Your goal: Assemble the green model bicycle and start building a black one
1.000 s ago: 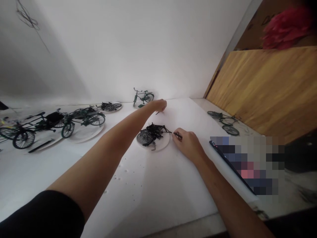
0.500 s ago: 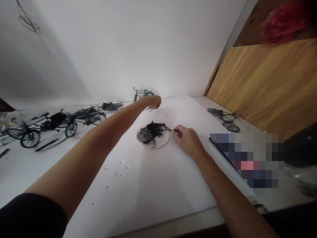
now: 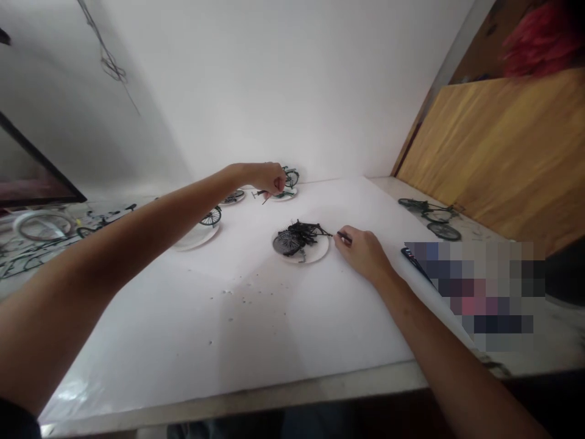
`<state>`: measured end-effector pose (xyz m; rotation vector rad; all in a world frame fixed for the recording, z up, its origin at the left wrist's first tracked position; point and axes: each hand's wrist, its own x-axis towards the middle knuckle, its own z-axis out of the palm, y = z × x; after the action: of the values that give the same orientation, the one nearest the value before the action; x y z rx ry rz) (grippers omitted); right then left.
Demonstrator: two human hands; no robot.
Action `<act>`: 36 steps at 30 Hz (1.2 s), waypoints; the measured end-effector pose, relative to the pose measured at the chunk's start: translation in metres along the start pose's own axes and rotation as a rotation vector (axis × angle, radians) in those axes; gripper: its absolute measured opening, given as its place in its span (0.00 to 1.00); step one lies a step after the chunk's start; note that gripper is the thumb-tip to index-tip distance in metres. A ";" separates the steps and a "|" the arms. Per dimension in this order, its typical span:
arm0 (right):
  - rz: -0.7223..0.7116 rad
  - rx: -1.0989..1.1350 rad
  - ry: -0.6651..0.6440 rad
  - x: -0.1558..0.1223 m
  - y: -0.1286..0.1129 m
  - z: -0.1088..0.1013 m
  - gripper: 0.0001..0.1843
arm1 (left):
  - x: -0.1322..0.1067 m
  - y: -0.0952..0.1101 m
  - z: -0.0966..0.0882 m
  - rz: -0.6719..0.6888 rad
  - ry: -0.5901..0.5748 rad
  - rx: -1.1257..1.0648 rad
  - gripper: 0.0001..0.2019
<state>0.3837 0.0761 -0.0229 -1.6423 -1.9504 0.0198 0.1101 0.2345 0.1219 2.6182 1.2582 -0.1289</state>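
- Black model bicycle (image 3: 295, 238), more a tangled heap of frame bits and one spoked wheel, lying on a white round plate (image 3: 319, 253) in the middle of the white board (image 3: 219, 341). That's the thing both hands are around.
- Right hand (image 3: 363, 253) is just beside the plate, fingers closed in a pinch on a slim dark rod (image 3: 345, 238), whose tip sits close to the heap.
- Left hand (image 3: 269, 178) is stretched way out toward the far edge, fingers curled shut. A thin dark piece (image 3: 264, 196) pokes out below them, and it looks held.
- Nearest that hand: a small green model bike (image 3: 290, 178) on its own plate, partly behind the fingers.
- More model wheels and plates sit off to the left, like the wheel (image 3: 211, 216).
- Another green model bike (image 3: 429, 212) lies on the ledge to the right, under a wooden panel (image 3: 498, 152).
- White crumbs (image 3: 235, 294) are scattered on the board.
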 end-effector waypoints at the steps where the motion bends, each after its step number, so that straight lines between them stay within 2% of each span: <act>1: -0.002 -0.011 0.000 0.000 0.000 0.000 0.12 | -0.009 -0.002 0.002 -0.006 -0.006 -0.008 0.16; 6: -0.023 -0.063 -0.005 0.001 -0.001 0.001 0.12 | -0.046 -0.010 0.022 -0.011 -0.061 -0.086 0.11; 10: -0.040 -0.106 -0.010 0.000 -0.002 0.000 0.13 | -0.066 -0.006 0.039 0.032 -0.083 -0.184 0.09; 17: -0.057 -0.118 0.005 0.003 -0.002 0.003 0.18 | -0.075 0.004 0.049 0.087 -0.079 -0.316 0.09; 24: -0.032 0.048 -0.093 0.040 -0.005 0.017 0.16 | -0.088 0.006 0.056 0.089 -0.055 -0.449 0.08; 30: -0.112 0.160 -0.249 0.059 -0.036 0.023 0.14 | -0.118 0.023 0.066 0.100 0.004 -0.639 0.08; 36: -0.243 0.256 -0.408 0.055 -0.085 0.032 0.13 | -0.161 0.016 0.094 0.068 0.069 -0.817 0.09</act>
<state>0.2899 0.1167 0.0055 -1.2992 -2.3238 0.5239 0.0234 0.0797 0.0628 1.9520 0.9538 0.4060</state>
